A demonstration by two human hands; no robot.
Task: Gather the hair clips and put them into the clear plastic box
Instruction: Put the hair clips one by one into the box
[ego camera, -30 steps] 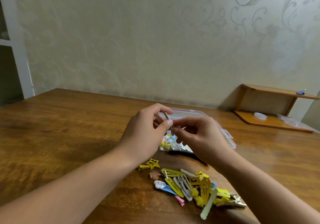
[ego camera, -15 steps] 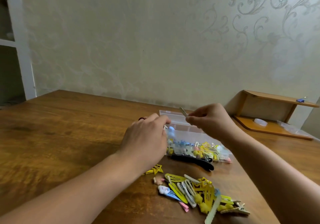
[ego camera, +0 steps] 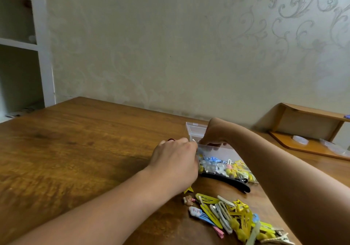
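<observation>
My left hand [ego camera: 175, 161] rests against the near-left corner of the clear plastic box [ego camera: 217, 150] on the worktop [ego camera: 85, 150], its fingers curled out of sight, grip unreadable; right hand [ego camera: 214, 135] bends into the box, hold undeterminable; loose hair clips [ego camera: 231, 214] heaped just in front.

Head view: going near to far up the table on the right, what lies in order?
Pile of loose hair clips → black clip → clear plastic box → right hand reaching into it → wooden shelf at the wall.
</observation>
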